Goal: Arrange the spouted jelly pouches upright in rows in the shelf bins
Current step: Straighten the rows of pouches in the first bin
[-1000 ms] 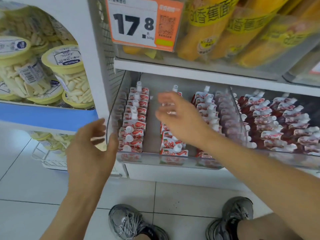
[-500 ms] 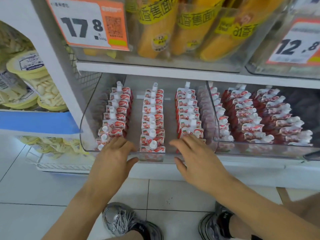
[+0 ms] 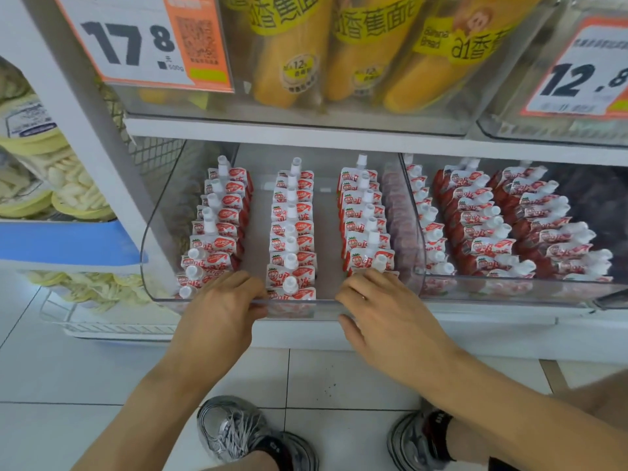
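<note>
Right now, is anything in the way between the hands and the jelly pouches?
Only the clear plastic bin's low front wall. The left hand and right hand have fingers curled over it, reaching the front red-and-white spouted jelly pouches. Nothing else visible blocks them.

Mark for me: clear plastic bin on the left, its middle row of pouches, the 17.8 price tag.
clear plastic bin (image 3: 299,302), head view, front rim.
middle row of red-and-white spouted pouches (image 3: 293,229), head view, mid-row pouch.
orange 17.8 price tag (image 3: 136,42), head view, printed digits.

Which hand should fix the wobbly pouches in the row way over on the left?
Probably the left hand. It grips the clear bin front right beside the left row, whose front pouches lean. The right hand is over by the right row.
</note>
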{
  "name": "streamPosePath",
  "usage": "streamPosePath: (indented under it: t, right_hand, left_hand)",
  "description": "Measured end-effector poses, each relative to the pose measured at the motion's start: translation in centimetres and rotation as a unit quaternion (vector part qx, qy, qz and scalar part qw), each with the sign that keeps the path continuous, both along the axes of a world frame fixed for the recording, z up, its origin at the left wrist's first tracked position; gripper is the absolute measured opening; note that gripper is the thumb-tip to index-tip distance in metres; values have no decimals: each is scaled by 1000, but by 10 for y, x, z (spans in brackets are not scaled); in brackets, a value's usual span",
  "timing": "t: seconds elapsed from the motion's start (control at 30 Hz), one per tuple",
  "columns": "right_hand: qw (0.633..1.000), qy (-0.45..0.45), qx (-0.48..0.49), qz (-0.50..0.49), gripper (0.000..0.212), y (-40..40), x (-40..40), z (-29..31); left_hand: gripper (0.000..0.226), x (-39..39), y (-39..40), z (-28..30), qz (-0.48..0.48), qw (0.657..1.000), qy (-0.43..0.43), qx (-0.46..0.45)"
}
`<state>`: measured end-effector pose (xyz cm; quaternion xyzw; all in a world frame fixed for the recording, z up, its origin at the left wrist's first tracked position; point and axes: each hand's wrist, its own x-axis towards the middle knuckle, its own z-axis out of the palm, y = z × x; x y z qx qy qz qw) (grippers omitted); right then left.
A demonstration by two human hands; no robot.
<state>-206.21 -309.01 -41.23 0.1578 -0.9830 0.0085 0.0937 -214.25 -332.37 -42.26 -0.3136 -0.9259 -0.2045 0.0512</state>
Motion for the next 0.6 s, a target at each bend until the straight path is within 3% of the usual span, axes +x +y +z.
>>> streamPosePath:
  t: [0.2,0.4,0.6]
  right_hand:
    - [995,-40,63,62,14,12,-14,8]
    - [982,-72,84,150,38,21,-36,24]
    - [992,-25,44,116,20,23,-29,14]
  left_hand:
    - [26,2,0,2,-2,1000,-2,-5]
    - [25,3,-1,2,-4,1000,1,0]
    - [22,2,-2,4,-9,999,-5,31]
